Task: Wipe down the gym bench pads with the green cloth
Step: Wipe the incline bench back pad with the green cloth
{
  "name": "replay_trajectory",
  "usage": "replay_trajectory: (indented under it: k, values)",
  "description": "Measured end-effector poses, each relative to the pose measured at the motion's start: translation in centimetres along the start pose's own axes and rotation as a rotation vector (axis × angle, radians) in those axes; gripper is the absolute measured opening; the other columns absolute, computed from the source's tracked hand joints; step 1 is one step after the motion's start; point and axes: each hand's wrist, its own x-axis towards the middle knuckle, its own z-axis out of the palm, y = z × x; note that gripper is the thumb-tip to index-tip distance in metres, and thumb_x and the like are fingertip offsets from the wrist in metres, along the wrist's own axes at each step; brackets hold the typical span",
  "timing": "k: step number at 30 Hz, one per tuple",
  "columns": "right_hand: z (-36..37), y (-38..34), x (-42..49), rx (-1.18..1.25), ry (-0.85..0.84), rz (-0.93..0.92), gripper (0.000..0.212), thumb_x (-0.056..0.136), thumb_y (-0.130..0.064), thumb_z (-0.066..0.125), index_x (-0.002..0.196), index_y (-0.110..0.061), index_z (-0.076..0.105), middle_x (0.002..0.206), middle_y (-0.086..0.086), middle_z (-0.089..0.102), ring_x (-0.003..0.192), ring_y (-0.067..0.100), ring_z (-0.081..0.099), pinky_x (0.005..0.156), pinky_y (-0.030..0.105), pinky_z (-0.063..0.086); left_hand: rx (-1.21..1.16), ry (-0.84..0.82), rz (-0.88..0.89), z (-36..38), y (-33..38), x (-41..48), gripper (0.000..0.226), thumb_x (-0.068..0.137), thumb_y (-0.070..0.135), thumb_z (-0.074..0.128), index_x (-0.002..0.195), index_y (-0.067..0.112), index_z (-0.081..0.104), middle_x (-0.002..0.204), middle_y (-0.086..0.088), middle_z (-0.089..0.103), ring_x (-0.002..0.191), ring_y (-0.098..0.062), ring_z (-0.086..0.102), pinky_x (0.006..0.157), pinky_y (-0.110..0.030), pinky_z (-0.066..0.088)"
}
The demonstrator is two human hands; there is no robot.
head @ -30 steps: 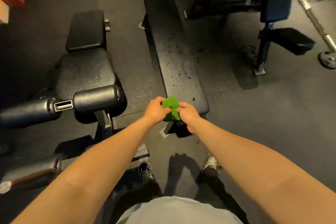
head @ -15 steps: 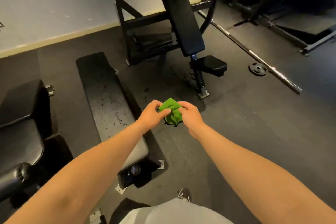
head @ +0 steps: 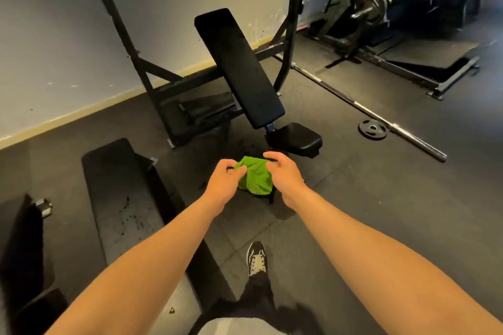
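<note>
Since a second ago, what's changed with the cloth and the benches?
The person has turned right, from the flat bench, now off to the left, toward the incline bench. The green cloth has opened out slightly. The left hand and right hand still hold it.

A grey shirt (head: pixel 234 327), dark trousers (head: pixel 257 297) and a black sneaker (head: pixel 256 256) (white laces) are worn.

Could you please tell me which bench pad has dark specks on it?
The flat bench pad lying lower left; the inclined back pad and small seat pad show none.
</note>
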Motion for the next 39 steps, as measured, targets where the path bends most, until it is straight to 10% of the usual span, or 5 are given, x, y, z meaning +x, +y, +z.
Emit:
replay_trajectory:
  k: [21, 39]
  values:
    - [9.6, -21.0, 45.3, -0.195, 0.052, -0.106, 0.024, 0.099, -0.026, 0.056, 0.121, -0.036, 0.054, 0.123, 0.0, 0.041, 0.115, 0.017, 0.042, 0.087, 0.031, 0.038, -0.387, 0.096, -0.086, -8.6, 19.6, 44.9, 0.023, 0.104, 0.02, 0.047, 0.119, 0.024, 0.063, 0.12, -0.003, 0.066, 0.108, -0.021, 0.064, 0.083, -0.036, 0.054]
    - [21.2, -36.0, 83.2, 0.017, -0.295, 0.018, 0.034, 0.102, -0.019, 0.051, 0.131, -0.033, 0.043, 0.12, 0.001, 0.055, 0.105, 0.017, 0.059, 0.075, 0.025, 0.05, -0.451, 0.084, -0.092, -15.2, 30.3, 84.9, 0.021, 0.1, 0.014, 0.051, 0.116, 0.024, 0.061, 0.116, -0.009, 0.066, 0.107, -0.026, 0.065, 0.09, -0.042, 0.057]
